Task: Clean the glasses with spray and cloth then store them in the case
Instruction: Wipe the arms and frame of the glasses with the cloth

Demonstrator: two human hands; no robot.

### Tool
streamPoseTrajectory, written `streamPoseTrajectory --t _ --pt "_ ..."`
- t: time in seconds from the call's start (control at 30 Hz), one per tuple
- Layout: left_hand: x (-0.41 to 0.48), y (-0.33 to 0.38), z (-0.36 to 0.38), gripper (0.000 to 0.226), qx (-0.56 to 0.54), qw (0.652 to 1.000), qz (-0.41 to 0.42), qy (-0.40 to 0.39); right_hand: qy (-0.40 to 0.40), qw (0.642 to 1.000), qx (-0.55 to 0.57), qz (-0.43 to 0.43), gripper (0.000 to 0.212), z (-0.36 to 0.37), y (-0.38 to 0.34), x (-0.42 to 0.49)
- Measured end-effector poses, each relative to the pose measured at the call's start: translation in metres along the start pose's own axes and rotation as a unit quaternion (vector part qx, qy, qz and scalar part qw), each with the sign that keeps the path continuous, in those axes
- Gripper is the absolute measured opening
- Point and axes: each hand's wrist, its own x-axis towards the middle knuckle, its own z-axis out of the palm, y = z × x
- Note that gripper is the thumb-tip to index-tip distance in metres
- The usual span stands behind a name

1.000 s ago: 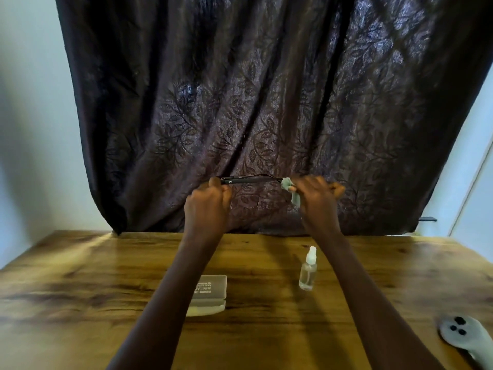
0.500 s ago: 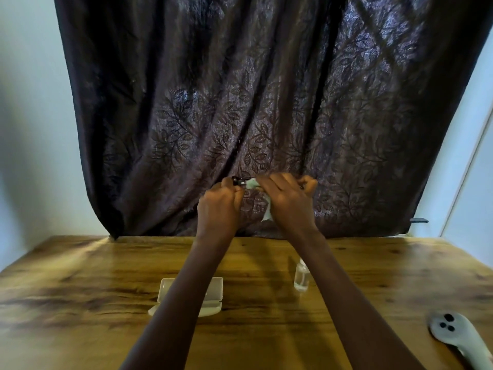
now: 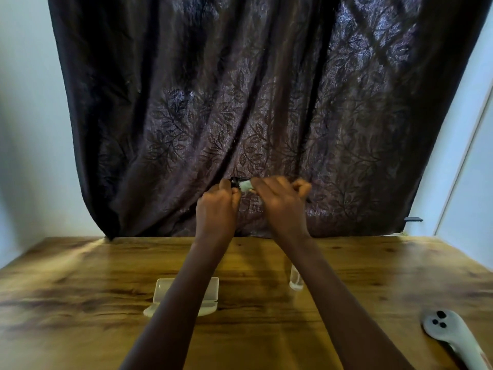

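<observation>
I hold dark-framed glasses [image 3: 236,181] up in front of the curtain, above the far edge of the table. My left hand [image 3: 217,206] grips their left end. My right hand [image 3: 280,201] pinches a pale green cloth [image 3: 246,185] around the frame close beside the left hand. Most of the glasses are hidden behind my fingers. On the table below, a pale open case [image 3: 165,292] lies partly under my left forearm. A small clear spray bottle [image 3: 295,280] stands behind my right forearm, with its top hidden.
A wooden table [image 3: 80,303] fills the lower view. A dark leaf-patterned curtain [image 3: 240,102] hangs right behind it. A grey controller with black buttons [image 3: 448,335] lies near the table's right edge.
My right hand slid the cloth leftward along the glasses until it met the left hand. Both hands have stayed there, shifting slightly lower, since half a second ago.
</observation>
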Motion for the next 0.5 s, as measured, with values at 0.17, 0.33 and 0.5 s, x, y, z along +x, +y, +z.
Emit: streamPoseTrajectory --t 0.17,0.33,0.5 --pt "-0.002 -0.002 -0.002 0.018 -0.003 1.000 0.008 0.007 0.001 0.997 -0.060 -0.053 0.029 -0.001 -0.006 0.004" --pt "0.001 -0.010 -0.009 0.018 -0.011 0.998 -0.024 0.048 -0.040 0.997 0.008 0.062 0.030 -0.006 0.020 -0.001" --pt "0.003 -0.014 -0.012 0.017 0.003 0.998 -0.026 0.051 -0.033 0.986 0.071 0.145 0.020 -0.004 0.035 -0.010"
